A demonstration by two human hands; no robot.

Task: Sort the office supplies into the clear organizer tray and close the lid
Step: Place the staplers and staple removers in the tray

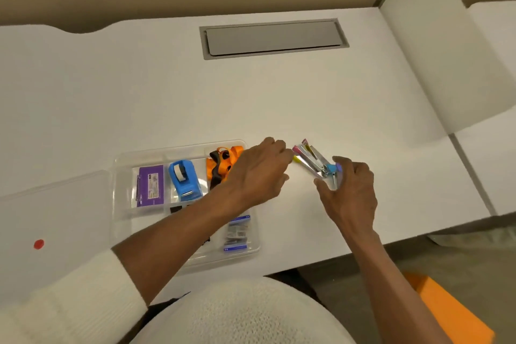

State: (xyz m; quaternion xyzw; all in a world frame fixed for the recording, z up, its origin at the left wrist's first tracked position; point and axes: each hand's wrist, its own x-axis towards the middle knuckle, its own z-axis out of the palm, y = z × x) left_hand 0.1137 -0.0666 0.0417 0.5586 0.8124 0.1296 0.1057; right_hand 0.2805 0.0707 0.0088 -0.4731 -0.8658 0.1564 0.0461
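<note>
A clear organizer tray (122,220) lies on the white desk at lower left. Its compartments hold a purple box (151,185), a blue tape dispenser (184,180), an orange and black lanyard (222,162) and a small blue-labelled packet (237,233). Its clear lid (53,204) lies open flat to the left, with a red dot on it. Right of the tray, my right hand (349,193) grips the blue hinge end of an iridescent stapler (312,160), which is swung open. My left hand (257,173) reaches across the tray, fingertips pinched at the stapler's pink front end.
A grey cable hatch (273,38) is set into the desk at the back. A white divider panel (435,45) rises at the right. The desk's front edge runs just below the tray. An orange object (449,313) lies on the floor at lower right.
</note>
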